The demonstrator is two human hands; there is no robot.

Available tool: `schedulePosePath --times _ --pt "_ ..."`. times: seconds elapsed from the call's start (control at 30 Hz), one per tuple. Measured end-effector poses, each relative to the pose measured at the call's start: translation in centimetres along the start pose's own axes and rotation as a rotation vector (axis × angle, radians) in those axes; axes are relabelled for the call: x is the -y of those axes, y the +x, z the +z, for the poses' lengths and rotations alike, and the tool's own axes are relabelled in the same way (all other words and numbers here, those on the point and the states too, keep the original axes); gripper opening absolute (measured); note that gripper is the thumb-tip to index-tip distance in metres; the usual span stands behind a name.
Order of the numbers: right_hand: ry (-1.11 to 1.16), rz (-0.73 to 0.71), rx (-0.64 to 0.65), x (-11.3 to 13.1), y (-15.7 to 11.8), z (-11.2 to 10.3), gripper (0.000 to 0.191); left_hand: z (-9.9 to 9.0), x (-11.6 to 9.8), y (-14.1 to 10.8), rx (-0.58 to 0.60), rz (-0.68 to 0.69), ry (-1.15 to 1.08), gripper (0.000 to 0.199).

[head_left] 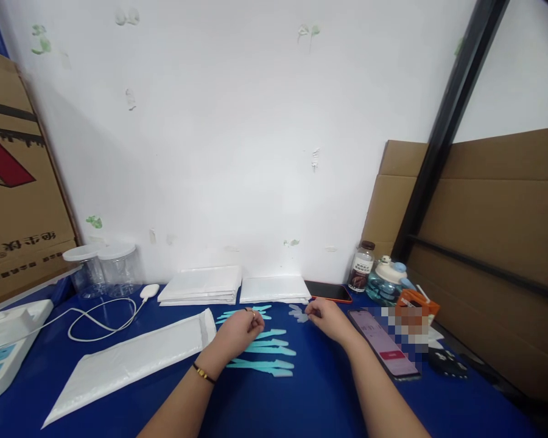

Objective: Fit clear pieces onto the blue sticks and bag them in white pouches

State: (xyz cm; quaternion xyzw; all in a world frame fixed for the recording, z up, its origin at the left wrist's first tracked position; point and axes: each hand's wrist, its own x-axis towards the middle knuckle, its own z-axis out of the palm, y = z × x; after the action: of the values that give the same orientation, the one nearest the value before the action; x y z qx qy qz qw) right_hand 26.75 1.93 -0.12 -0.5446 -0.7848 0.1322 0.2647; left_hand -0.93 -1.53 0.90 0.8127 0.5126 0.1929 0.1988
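Note:
My left hand (241, 333), with a ring and a bracelet, is closed over several teal eyebrow razors. Its fingers curl inward, and whatever they may hold is hidden. Below and beside it, teal razors (274, 351) lie in small groups, partly covered by the hand; more razors (261, 312) sit farther back. My right hand (329, 319) is closed, thumb and fingertips together at the edge of a small pile of translucent plastic caps (296, 312). I cannot make out whether a cap is between those fingertips.
White bubble mailers (201, 286) are stacked along the wall, with another mailer (132, 365) at left. A charging cable (101, 331), clear jars (121, 271) and a power strip (18, 347) stand left. Phones (383, 344), a bottle (361, 267) and a teal jug (386, 283) are right.

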Motion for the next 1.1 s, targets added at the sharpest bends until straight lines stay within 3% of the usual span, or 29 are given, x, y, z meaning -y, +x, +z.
schedulePosePath --times 0.07,0.17,0.5,0.7,1.1 --pt "-0.025 -0.001 0.025 0.0 0.0 0.5 0.016 -0.3 0.9 0.3 -0.111 -0.041 0.099 0.018" --pt "-0.025 0.014 0.066 0.3 0.1 1.3 0.012 -0.3 2.1 0.5 -0.178 -0.062 0.192 0.022" --pt "0.102 0.064 0.125 1.4 -0.3 1.6 0.006 0.1 2.5 1.1 -0.147 -0.135 0.244 0.008" --pt "0.395 -0.024 0.091 3.3 0.0 2.3 0.008 -0.1 1.3 1.0 -0.115 -0.102 0.092 0.011" --pt "0.439 -0.063 0.114 4.7 -0.1 2.8 0.010 0.4 0.8 1.1 -0.121 -0.028 0.004 0.014"
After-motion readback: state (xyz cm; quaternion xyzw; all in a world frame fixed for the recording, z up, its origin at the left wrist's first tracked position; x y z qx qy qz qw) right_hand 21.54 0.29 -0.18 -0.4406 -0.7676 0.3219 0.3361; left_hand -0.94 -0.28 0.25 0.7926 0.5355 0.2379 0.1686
